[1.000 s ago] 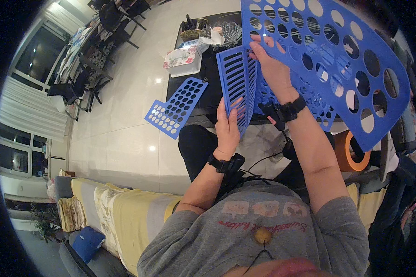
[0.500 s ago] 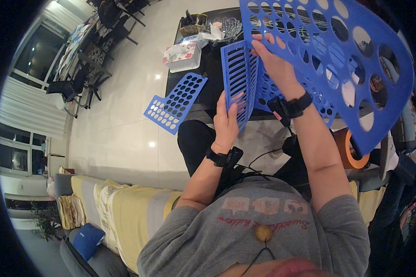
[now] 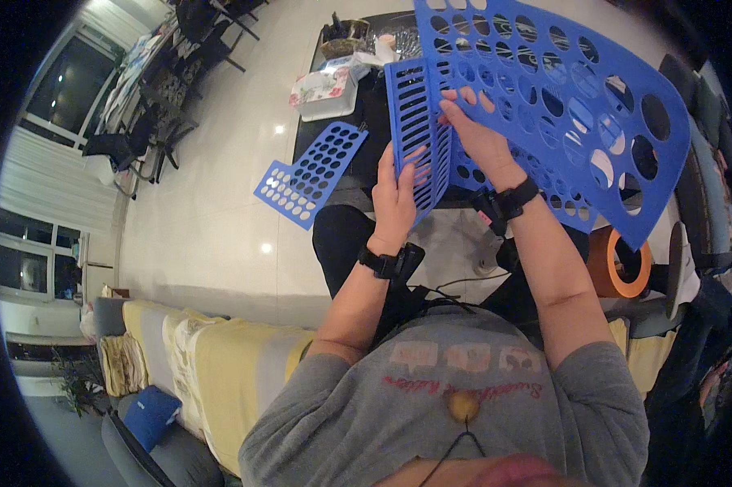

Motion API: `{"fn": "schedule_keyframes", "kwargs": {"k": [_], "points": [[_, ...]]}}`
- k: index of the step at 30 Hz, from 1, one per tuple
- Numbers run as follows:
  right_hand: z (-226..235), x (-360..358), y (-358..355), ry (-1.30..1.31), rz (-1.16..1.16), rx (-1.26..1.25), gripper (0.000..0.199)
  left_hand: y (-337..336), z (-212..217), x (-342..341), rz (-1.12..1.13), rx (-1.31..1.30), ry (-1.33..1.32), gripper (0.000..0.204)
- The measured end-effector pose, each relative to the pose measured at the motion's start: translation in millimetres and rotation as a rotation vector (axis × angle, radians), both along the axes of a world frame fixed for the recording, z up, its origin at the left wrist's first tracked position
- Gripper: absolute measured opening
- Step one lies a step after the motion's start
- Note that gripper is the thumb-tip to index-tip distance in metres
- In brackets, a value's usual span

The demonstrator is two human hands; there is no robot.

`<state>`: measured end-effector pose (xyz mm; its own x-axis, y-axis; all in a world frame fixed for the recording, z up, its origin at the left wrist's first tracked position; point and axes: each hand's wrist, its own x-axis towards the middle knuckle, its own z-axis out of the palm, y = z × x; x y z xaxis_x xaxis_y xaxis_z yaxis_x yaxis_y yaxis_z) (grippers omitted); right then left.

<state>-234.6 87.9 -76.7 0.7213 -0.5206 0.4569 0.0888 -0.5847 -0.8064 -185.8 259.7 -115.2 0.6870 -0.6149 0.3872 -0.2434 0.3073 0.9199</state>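
My left hand [image 3: 394, 195] is closed on the near side of a blue plastic slotted panel [image 3: 391, 105], which stands upright, its fingers partly behind the slats. My right hand [image 3: 483, 146] grips the edge where a large blue panel with round holes [image 3: 635, 226] meets the slotted one. That large sheet stands tilted and fans out to the right. Behind and below it shows another blue perforated part [image 3: 577, 216], partly hidden; whether it is joined to the rest I cannot tell. A smaller blue panel with round holes [image 3: 310, 174] lies flat, overhanging the table's left edge.
On the black table [image 3: 366, 114] stand a white box with a floral lid [image 3: 323, 89], a dark basket [image 3: 345, 39] and a clear glass bowl [image 3: 406, 42]. An orange ring-shaped object [image 3: 626, 286] is by my right forearm. A sofa with a yellow cover [image 3: 236, 361] lies to the left.
The large holed panel has swung down and inward, its lower right corner dropping. My right hand has slid slightly down along the edge. My left hand keeps its hold on the slotted panel.
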Motion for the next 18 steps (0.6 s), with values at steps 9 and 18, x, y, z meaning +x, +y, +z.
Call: {"fn": "schedule_keyframes", "kwargs": {"k": [9, 18], "points": [[8.2, -8.3, 4.3, -0.128, 0.052, 0.522, 0.012, -2.3, -2.2, -4.6, 0.033, 0.005, -0.049, 0.043], [-101.7, -15.2, 41.8, 0.351, -0.265, -0.370, 0.022, -6.7, 7.9, 19.2, 0.097, -0.034, 0.093, 0.042]]}}
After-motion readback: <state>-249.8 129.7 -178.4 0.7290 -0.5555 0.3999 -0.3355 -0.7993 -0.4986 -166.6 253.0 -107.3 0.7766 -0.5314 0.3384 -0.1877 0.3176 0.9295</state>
